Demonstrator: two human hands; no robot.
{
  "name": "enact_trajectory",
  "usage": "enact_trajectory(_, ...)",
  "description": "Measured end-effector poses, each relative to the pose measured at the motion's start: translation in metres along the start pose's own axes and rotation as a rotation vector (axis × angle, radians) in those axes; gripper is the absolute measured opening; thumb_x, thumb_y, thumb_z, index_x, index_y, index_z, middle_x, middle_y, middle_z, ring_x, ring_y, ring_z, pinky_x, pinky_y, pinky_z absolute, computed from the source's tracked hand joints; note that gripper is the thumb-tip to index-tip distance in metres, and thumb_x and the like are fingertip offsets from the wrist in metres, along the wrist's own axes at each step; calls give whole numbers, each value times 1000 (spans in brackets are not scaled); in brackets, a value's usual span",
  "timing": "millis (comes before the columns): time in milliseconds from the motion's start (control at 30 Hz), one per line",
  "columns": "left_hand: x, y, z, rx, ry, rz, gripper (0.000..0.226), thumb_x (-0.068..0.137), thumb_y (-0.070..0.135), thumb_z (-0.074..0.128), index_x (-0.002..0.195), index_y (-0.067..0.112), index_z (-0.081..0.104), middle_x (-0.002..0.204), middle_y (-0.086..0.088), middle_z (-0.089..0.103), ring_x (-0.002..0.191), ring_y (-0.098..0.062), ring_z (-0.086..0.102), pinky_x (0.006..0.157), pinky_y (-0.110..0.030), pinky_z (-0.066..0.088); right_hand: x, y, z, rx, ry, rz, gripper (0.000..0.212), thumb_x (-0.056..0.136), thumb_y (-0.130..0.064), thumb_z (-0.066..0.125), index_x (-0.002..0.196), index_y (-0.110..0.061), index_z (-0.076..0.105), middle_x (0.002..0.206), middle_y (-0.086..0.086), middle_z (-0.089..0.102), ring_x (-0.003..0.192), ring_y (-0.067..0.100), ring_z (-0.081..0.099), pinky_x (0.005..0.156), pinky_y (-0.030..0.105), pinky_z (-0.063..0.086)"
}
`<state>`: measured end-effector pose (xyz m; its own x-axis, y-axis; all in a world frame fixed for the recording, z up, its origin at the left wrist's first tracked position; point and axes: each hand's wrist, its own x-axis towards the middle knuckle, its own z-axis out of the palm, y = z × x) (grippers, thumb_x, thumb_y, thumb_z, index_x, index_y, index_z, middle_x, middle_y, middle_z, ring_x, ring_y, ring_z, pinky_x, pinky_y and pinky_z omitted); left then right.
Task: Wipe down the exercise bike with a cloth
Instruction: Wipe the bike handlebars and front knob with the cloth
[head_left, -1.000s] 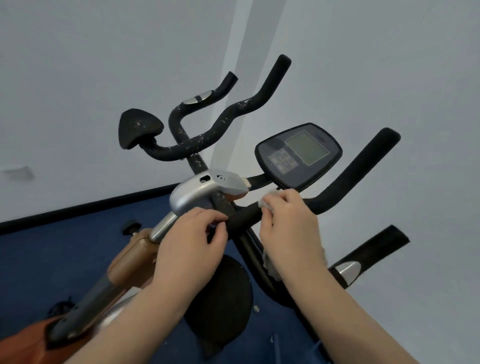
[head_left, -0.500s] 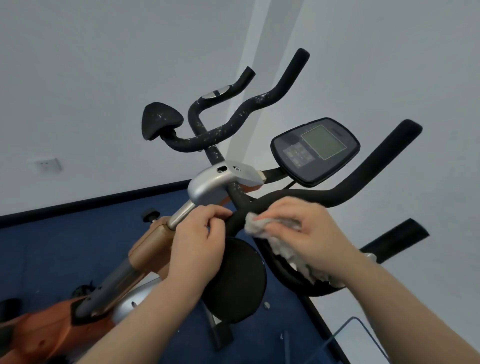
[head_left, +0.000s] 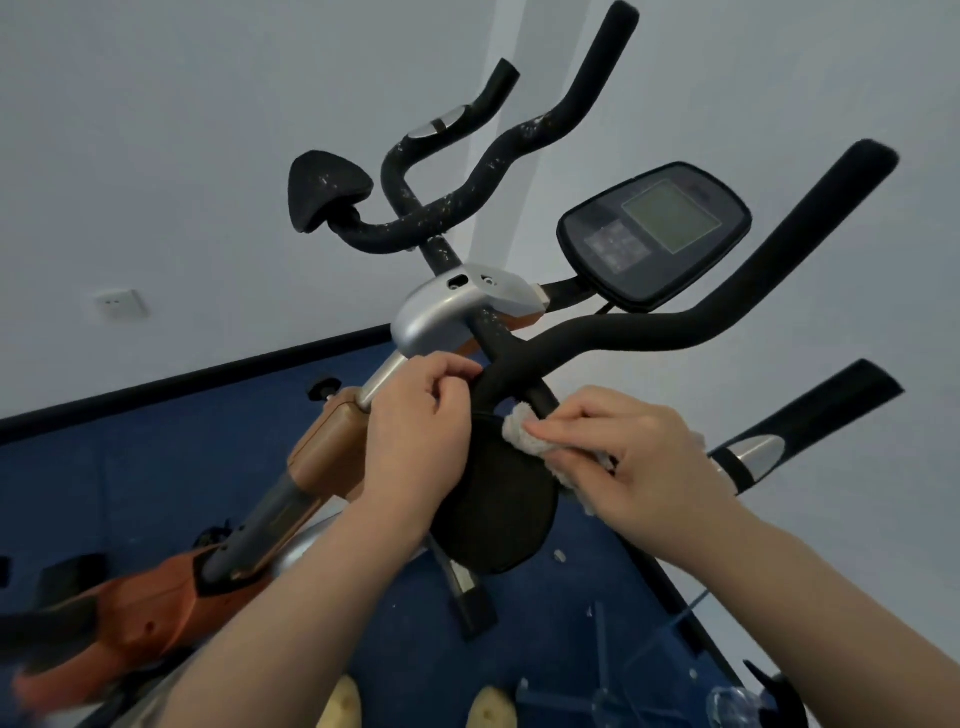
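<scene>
The exercise bike (head_left: 457, 312) stands before me with black foam handlebars (head_left: 675, 330), a dark console (head_left: 654, 234) and an orange frame. My left hand (head_left: 415, 431) grips the handlebar bend just below the silver stem cover. My right hand (head_left: 634, 457) presses a crumpled grey-white cloth (head_left: 524, 436) against the lower black bar, just above a round black elbow pad (head_left: 493, 509). Part of the cloth is hidden under my fingers.
A white wall with a power socket (head_left: 117, 304) lies behind the bike, above a dark skirting strip and blue floor (head_left: 130, 493). A second elbow pad (head_left: 327, 189) sits at upper left. A clear plastic piece (head_left: 649, 670) lies on the floor at lower right, beside my feet.
My right hand has slid the cloth down from the handlebar junction under the console to the lower bar beside the round pad. My left hand has kept its grip. My view has tilted upward.
</scene>
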<state>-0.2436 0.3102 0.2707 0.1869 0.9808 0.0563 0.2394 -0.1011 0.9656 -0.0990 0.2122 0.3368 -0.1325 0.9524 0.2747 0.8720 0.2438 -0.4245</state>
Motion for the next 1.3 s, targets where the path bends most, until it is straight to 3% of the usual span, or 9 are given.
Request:
enact_trajectory(200, -1, 2, -2, 14, -16, -2, 29, 86, 29, 38, 85, 42, 64, 82, 15, 62, 66, 4, 57, 54, -21, 40, -1, 3, -46, 61, -322, 78, 14, 87, -24, 66, 95, -27, 76, 82, -12, 70, 72, 4, 66, 64, 17, 52)
enact_trajectory(300, -7, -1, -2, 10, -18, 42, 26, 85, 42, 36, 89, 43, 62, 85, 20, 61, 77, 7, 57, 61, -20, 41, 25, 15, -66, 48, 70, 139, 12, 87, -30, 64, 92, -30, 75, 77, -9, 71, 67, 6, 67, 63, 23, 54)
enact_trajectory(367, -13, -5, -2, 27, 6, 79, 27, 83, 53, 36, 92, 44, 60, 84, 19, 61, 81, 5, 58, 66, -23, 45, 53, 18, -60, -32, 238, 102, 13, 87, -23, 66, 96, -23, 76, 83, -7, 72, 78, 8, 66, 73, 27, 54)
enact_trajectory(500, -17, -9, -1, 64, 31, 120, 31, 82, 59, 38, 96, 43, 60, 90, 21, 61, 87, 4, 57, 73, -28, 50, 104, 25, -27, -227, 79, 16, 19, 85, -20, 67, 103, -19, 74, 99, -4, 67, 97, 15, 59, 84, 33, 48)
enact_trajectory(734, -13, -10, -1, 94, 35, 145, 31, 82, 57, 37, 96, 42, 59, 90, 22, 59, 89, 4, 56, 72, -19, 46, 144, 36, 1, -250, -321, -47, 19, 85, -25, 67, 103, -26, 74, 106, -3, 66, 97, 17, 59, 80, 28, 44)
enact_trajectory(900, -14, -11, -2, 88, 29, 144, 29, 82, 56, 37, 95, 42, 59, 90, 23, 58, 90, 4, 55, 71, -17, 44, 151, 60, -32, -452, -480, 180, 10, 78, -30, 72, 86, -35, 76, 82, -10, 70, 85, 12, 65, 72, 26, 47)
enact_trajectory(1034, -14, -10, -1, 71, 43, 142, 27, 82, 54, 39, 93, 42, 60, 90, 23, 58, 88, 3, 56, 68, -13, 42, 144, 65, -39, -189, -156, 165, 12, 78, -29, 72, 87, -37, 75, 82, -20, 68, 81, -2, 60, 69, 15, 41)
enact_trajectory(1134, -14, -10, -1, 70, 52, 155, 23, 83, 51, 40, 92, 42, 60, 91, 23, 57, 87, 5, 55, 70, -9, 40, 136, 47, -11, 21, -232, 139, 16, 78, -28, 72, 90, -39, 74, 92, -16, 70, 86, 0, 63, 76, 18, 48)
enact_trajectory(1301, -13, -9, -2, 60, 22, 148, 23, 83, 51, 40, 92, 42, 60, 92, 24, 57, 88, 4, 56, 71, -7, 40, 147, 52, -18, -446, -254, 258, 12, 80, -32, 70, 90, -36, 75, 91, -6, 73, 86, 14, 65, 69, 25, 48)
